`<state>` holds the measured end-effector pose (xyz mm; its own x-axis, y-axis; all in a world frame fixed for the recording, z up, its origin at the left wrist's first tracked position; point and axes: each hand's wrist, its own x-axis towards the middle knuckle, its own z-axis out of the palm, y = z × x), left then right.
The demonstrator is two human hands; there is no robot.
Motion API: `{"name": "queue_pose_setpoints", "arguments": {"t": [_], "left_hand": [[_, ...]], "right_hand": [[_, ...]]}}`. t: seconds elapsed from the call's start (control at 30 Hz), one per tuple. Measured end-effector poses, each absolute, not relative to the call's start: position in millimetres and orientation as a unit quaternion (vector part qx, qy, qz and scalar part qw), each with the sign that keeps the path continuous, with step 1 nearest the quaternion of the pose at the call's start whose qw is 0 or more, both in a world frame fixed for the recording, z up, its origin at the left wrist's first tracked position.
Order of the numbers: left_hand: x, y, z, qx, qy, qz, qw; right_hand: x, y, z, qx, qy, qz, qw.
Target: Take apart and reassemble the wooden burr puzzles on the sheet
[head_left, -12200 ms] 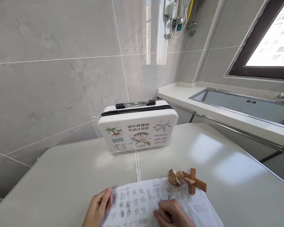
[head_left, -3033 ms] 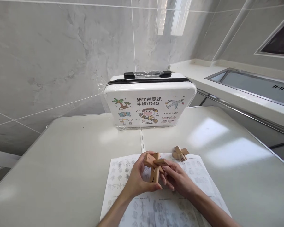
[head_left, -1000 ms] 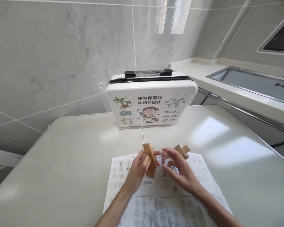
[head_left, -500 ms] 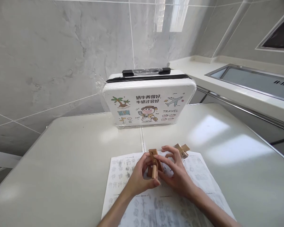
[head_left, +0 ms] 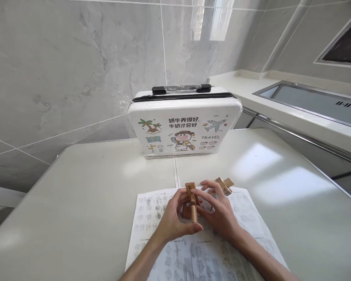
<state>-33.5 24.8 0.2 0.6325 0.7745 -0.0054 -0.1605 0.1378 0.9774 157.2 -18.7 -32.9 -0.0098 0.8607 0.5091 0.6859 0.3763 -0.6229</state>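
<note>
Wooden puzzle [head_left: 194, 214] held up between both hands, above the paper [head_left: 152, 244]. By the left hand [head_left: 171, 217] it is grasped: fingers wrapped about its far left side, thumb pressed by the near end of a narrow bar. By the forefinger of the right hand [head_left: 222, 214] the upper plank, marked "2", is touched; the right thumb is set close at the right side, other fingers loosely curled. Whether a firm pinch is made on that side cannot be told.

Long axis of the plank seen upright, its numbered end tipped up and away from the wrists. Narrow bar pointed back toward the left thumb. A darker flat piece seen slanted low, inside the left palm.

Second puzzle [head_left: 225, 186] noted just beyond the right knuckles; white suitcase [head_left: 184, 128] stood upright, well beyond both hands.
</note>
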Motion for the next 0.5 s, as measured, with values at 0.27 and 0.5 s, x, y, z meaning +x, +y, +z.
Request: {"name": "queue_pose_setpoints", "arguments": {"t": [0.27, 0.5], "left_hand": [[-34.7, 20.7, -0.8, 0.589, 0.28, 0.325, 0.685], [-31.4, 16.3, -2.4, 0.606, 0.29, 0.301, 0.677]], "right_hand": [[155.9, -20.3, -34.8, -0.537, -0.71, 0.073, 0.449], [149.8, -24.1, -31.0, -0.495, -0.711, 0.054, 0.496]]}}
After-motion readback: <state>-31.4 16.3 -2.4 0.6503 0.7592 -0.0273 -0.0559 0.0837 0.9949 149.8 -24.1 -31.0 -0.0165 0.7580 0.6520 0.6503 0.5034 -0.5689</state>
